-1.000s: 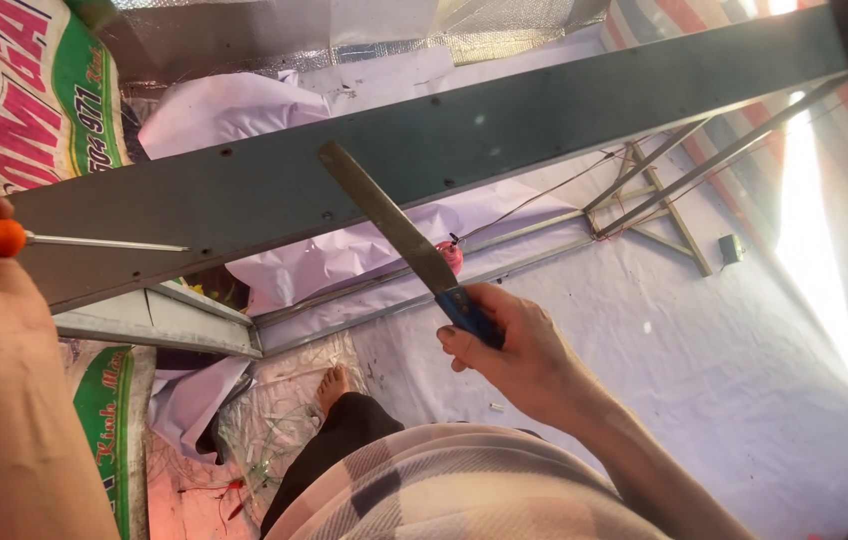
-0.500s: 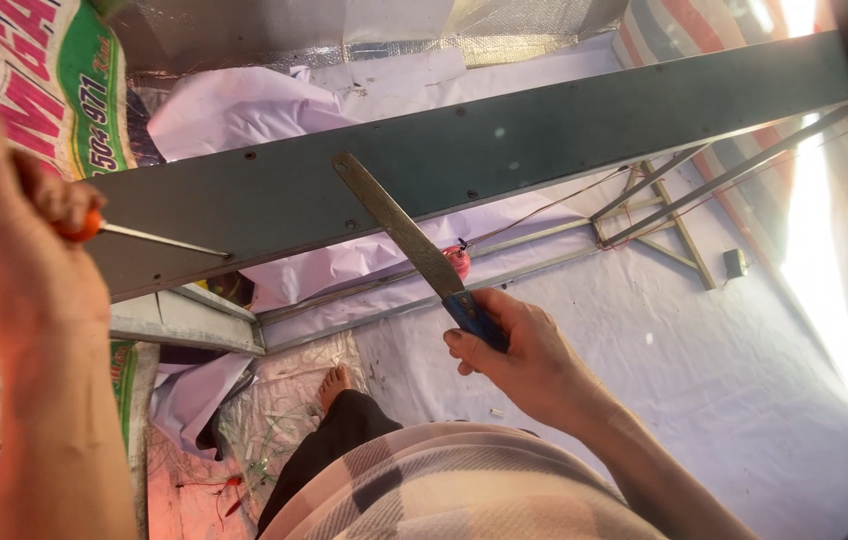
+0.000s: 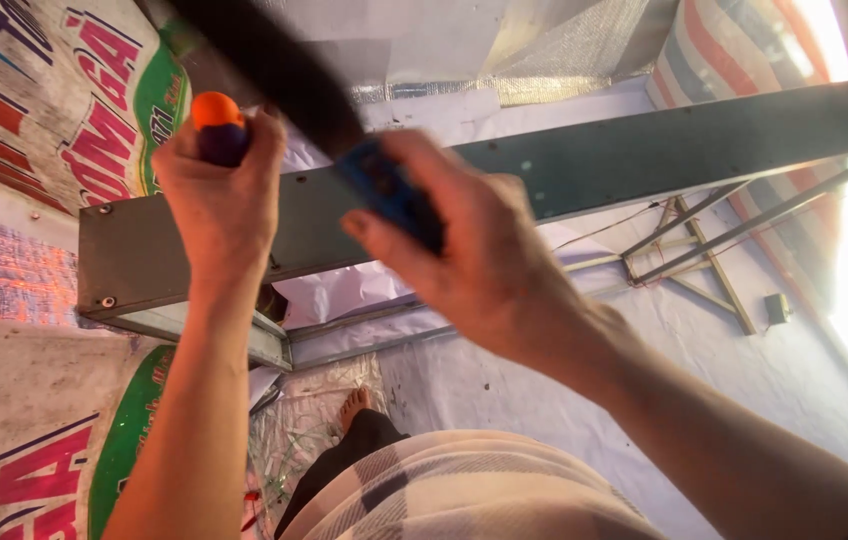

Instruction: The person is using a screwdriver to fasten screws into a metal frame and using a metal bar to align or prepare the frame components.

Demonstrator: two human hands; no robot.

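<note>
Hands raised before a grey metal beam (image 3: 644, 150): left grip (image 3: 219, 200) clamps an orange-capped screwdriver (image 3: 216, 125), right grip (image 3: 454, 250) a blue-handled blade (image 3: 384, 190)

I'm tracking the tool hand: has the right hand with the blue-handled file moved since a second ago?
Yes. The right hand has risen from below the grey metal beam to in front of it, lifting the file.
</note>
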